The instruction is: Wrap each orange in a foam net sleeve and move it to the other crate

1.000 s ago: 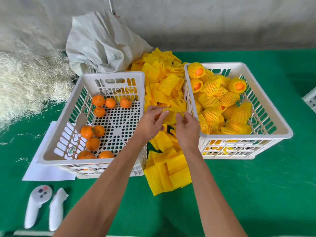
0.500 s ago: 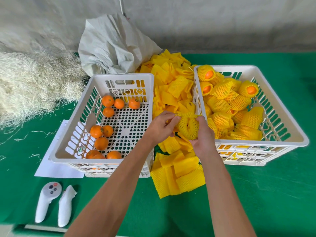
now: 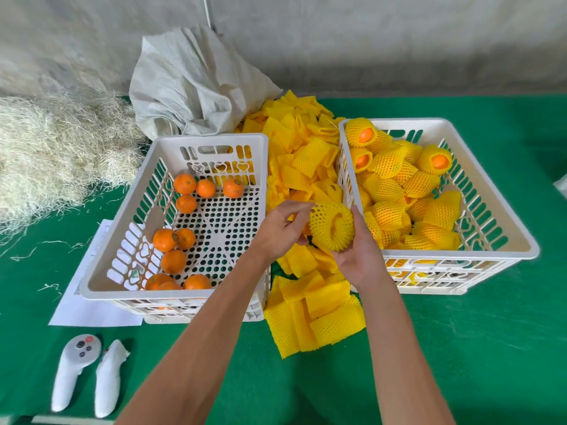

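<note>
Bare oranges [image 3: 173, 261] wait in the left crate [image 3: 211, 142]. Between the crates, the left hand [image 3: 280, 230] pinches the sleeved orange [image 3: 332, 227] while the right hand [image 3: 360, 256] cups it; best to tug the net fully over before dropping it into the right crate [image 3: 503, 197].

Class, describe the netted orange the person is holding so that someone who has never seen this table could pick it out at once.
Find the gap between the two white crates, the left crate with bare oranges and the right crate with netted ones. Above the yellow sleeve pile there, the right hand cups a netted orange while the left hand pinches its net. It alone is held in the air.
</note>
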